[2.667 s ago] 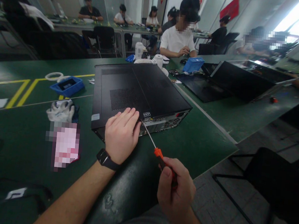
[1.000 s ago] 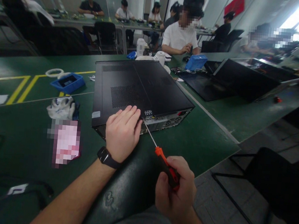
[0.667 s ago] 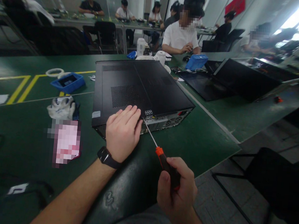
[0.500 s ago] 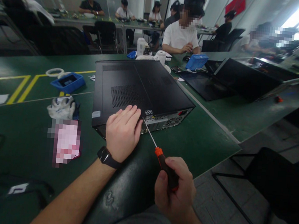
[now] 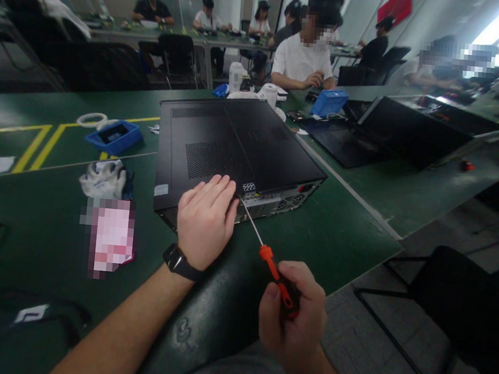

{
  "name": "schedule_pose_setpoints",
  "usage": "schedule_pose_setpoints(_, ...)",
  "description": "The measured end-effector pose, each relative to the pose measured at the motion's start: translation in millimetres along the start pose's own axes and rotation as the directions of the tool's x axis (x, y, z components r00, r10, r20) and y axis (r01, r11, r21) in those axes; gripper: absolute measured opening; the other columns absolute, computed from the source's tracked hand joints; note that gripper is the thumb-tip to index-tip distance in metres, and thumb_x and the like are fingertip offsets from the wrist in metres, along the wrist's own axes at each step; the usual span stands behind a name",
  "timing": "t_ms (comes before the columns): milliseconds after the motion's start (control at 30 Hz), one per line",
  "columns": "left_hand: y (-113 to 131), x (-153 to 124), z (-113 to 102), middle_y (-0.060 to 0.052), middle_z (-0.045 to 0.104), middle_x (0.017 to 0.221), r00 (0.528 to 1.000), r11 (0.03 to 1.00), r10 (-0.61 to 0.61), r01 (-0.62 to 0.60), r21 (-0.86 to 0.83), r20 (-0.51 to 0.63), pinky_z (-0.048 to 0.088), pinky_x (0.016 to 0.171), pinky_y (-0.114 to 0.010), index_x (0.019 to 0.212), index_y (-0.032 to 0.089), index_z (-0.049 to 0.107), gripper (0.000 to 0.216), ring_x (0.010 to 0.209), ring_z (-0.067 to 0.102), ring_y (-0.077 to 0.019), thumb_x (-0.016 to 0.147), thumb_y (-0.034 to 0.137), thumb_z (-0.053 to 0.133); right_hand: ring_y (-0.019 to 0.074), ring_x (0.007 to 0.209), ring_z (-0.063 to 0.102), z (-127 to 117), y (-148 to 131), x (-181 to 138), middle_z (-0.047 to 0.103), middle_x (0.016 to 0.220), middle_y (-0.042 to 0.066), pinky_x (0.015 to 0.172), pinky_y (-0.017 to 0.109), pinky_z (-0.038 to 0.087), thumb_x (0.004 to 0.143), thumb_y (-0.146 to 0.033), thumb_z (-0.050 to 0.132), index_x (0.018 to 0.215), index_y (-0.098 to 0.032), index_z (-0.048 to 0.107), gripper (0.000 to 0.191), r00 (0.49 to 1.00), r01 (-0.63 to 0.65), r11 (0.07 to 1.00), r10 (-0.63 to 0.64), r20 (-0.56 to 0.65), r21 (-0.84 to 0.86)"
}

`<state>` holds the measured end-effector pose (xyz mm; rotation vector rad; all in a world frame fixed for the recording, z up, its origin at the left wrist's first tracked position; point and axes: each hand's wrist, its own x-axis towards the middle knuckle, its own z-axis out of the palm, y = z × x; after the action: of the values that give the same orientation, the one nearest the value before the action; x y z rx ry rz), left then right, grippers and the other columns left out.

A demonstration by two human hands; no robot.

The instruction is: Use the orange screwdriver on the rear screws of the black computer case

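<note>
A black desktop computer case point(image 5: 231, 144) lies flat on the green table point(image 5: 45, 221), its rear panel facing me. My left hand point(image 5: 205, 221) rests flat on the case's near edge, fingers stretched out together; a black watch is on that wrist. My right hand point(image 5: 292, 319) is closed around the orange and black handle of a screwdriver point(image 5: 269, 261). The thin metal shaft runs up and left, and its tip meets the rear panel just right of my left fingertips.
A blue tray point(image 5: 114, 136), a white tape ring point(image 5: 90, 119) and crumpled white gloves point(image 5: 103, 179) lie left of the case. An opened black case point(image 5: 407, 134) and another blue tray point(image 5: 328, 102) sit on the right. Several people sit at tables behind. A black chair point(image 5: 453, 298) stands right.
My right hand has shifted its grip on the screwdriver handle, which has turned in place. The tip stays at the rear panel and my left hand has not moved.
</note>
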<state>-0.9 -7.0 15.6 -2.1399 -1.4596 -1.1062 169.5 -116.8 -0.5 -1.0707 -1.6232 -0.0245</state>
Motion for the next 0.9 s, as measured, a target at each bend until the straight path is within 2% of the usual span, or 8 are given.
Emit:
schedule_pose_setpoints(200, -0.9, -1.1, 0.7, -0.012, 0.073, 0.137, 1.0, 1.0, -0.007, 0.007, -0.013, -0.002, 0.049, 0.109, -0.048, 0.13, 0.017, 0.071, 0.033, 0.13, 0.069, -0.0296, 0.098, 0.022, 0.062, 0.0137, 0.067, 0.064, -3.8, -0.2, -0.7, 0.067, 0.091, 0.003, 0.055, 0.027, 0.055, 0.095, -0.017, 0.055, 0.125, -0.02, 0.056, 0.03, 0.997, -0.05, 0.999, 0.05, 0.061, 0.003)
schedule_pose_setpoints(400, -0.2, -0.2, 0.3, -0.012, 0.074, 0.135, 1.0, 1.0, 0.013, -0.013, 0.007, -0.011, 0.048, 0.109, -0.046, 0.127, 0.015, 0.071, 0.031, 0.128, 0.07, -0.0292, 0.098, 0.023, 0.063, 0.0196, 0.086, 0.069, -0.4, 1.2, 0.2, 0.067, 0.103, 0.008, 0.068, 0.034, 0.061, 0.089, -0.015, 0.06, 0.129, -0.02, 0.054, 0.04, 1.0, 0.004, 1.0, -0.004, 0.005, 0.015)
schedule_pose_setpoints(533, 0.0, -0.1, -0.1, -0.012, 0.075, 0.135, 1.0, 1.0, 0.019, -0.019, 0.018, -0.014, 0.048, 0.108, -0.046, 0.127, 0.014, 0.071, 0.031, 0.127, 0.07, -0.029, 0.098, 0.023, 0.063, 0.0183, 0.082, 0.07, -1.7, 0.2, 1.3, 0.069, 0.097, 0.006, 0.066, 0.032, 0.061, 0.091, -0.013, 0.061, 0.125, -0.021, 0.056, 0.035, 1.0, -0.001, 1.0, 0.001, 0.008, -0.023)
schedule_pose_setpoints(667, -0.4, -0.9, -0.1, -0.012, 0.074, 0.135, 1.0, 1.0, 0.01, -0.01, 0.018, -0.006, 0.048, 0.109, -0.046, 0.128, 0.015, 0.07, 0.031, 0.128, 0.069, -0.0291, 0.098, 0.023, 0.063, 0.0165, 0.077, 0.068, -4.4, 0.9, -1.7, 0.069, 0.1, 0.006, 0.063, 0.03, 0.06, 0.095, -0.018, 0.058, 0.126, -0.02, 0.057, 0.031, 0.999, -0.031, 0.999, 0.032, 0.029, -0.036)
schedule_pose_setpoints(900, 0.6, 0.1, -0.3, -0.011, 0.074, 0.136, 1.0, 1.0, 0.007, -0.007, 0.004, -0.006, 0.048, 0.109, -0.047, 0.128, 0.016, 0.07, 0.031, 0.128, 0.069, -0.0294, 0.099, 0.023, 0.061, 0.0198, 0.09, 0.07, -0.7, 0.9, 1.5, 0.067, 0.103, 0.007, 0.073, 0.035, 0.062, 0.086, -0.011, 0.06, 0.127, -0.019, 0.054, 0.042, 1.0, 0.015, 1.0, -0.015, 0.022, 0.01)
